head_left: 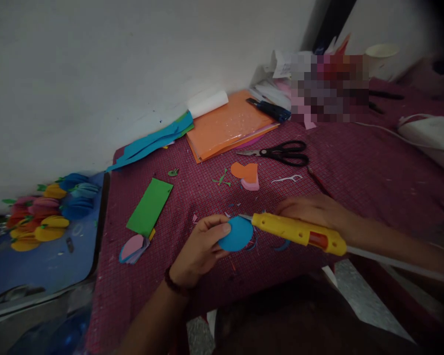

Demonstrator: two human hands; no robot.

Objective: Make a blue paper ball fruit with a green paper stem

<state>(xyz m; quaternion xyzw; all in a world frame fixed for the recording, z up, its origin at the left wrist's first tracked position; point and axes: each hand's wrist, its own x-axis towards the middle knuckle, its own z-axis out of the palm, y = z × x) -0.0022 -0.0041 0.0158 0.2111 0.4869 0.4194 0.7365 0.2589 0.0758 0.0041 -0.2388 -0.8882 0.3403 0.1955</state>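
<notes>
My left hand (203,241) is closed on a blue paper disc (237,235), thumb on top and fingers beneath. In my right hand (311,211) is a yellow hot glue gun (296,230), with a glue stick running out of its back end. Its metal nozzle (246,217) is at the disc's upper edge; I cannot tell whether it touches. Thin blue paper offcuts (281,245) lie beside the disc. Beyond my hands are an orange paper shape (246,171) over pink paper and some small green paper stems (222,178).
Black-handled scissors (281,152), a white floss pick (290,179) and orange sheets (225,128) lie farther back. A green paper strip (150,207) and folded pink pieces (133,247) are at left. Several coloured paper fruits (52,229) rest on a blue stool (70,266). A cable (385,130) crosses the right side.
</notes>
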